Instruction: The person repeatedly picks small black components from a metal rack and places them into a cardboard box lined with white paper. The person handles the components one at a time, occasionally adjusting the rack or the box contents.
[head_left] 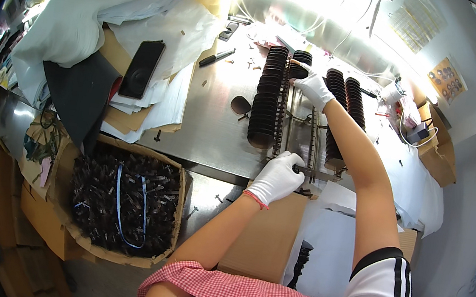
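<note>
A metal rack stands on the steel table, carrying rows of dark round lenses. The long left row is full, and a shorter row sits at the rack's far end. My right hand, in a white glove, reaches to that short row, with thumb and forefinger around a dark lens at its near end. At the rack's near end my left hand, also gloved in white, is closed around a small dark piece, mostly hidden by the fingers. A loose dark lens lies left of the rack.
A box full of dark thin pieces stands at lower left. Papers and a black phone cover the table's left part. A marker lies behind. Cardboard is before me; a carton is at right.
</note>
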The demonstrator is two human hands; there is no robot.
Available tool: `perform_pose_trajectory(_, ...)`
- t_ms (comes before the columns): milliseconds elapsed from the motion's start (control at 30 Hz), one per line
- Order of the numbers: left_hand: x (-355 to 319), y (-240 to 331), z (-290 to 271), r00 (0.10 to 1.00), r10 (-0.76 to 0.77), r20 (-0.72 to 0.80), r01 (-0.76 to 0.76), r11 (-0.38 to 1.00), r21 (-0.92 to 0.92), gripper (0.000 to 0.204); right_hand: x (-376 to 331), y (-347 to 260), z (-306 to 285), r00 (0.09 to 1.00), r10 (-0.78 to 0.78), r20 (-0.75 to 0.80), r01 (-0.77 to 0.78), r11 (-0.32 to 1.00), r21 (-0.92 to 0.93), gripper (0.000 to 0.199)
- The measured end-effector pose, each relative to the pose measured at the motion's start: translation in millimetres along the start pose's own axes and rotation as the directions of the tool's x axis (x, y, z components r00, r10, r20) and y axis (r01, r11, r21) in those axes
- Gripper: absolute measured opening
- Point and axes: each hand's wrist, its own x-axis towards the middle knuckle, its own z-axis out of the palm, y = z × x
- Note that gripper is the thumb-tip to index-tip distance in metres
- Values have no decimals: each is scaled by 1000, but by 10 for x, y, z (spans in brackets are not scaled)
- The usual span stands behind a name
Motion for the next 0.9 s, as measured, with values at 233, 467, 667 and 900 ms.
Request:
perform_pose_trajectory(233, 16, -27, 30, 1000, 26, 18, -26, 1000, -5, 30, -12, 314, 371, 889, -458, 13, 250, 462, -851, 56)
perform_pose_trajectory(467, -34, 218, -2, 976, -186, 111, 189, 482, -855, 43, -553, -570, 19, 972, -177, -158, 78, 867, -493, 49)
perform_pose_trajectory(667, 135, 508, 83, 977, -197, 82, 45, -185, -982, 42, -1650, -1156, -134, 910, -120, 398, 322, 809, -491, 43)
perform_pose_trajectory(900, -11, 323, 165, 957, -286, 38, 131, 314, -940, 16, -617, -460, -359, 988, 70, -139, -99, 972, -215, 49)
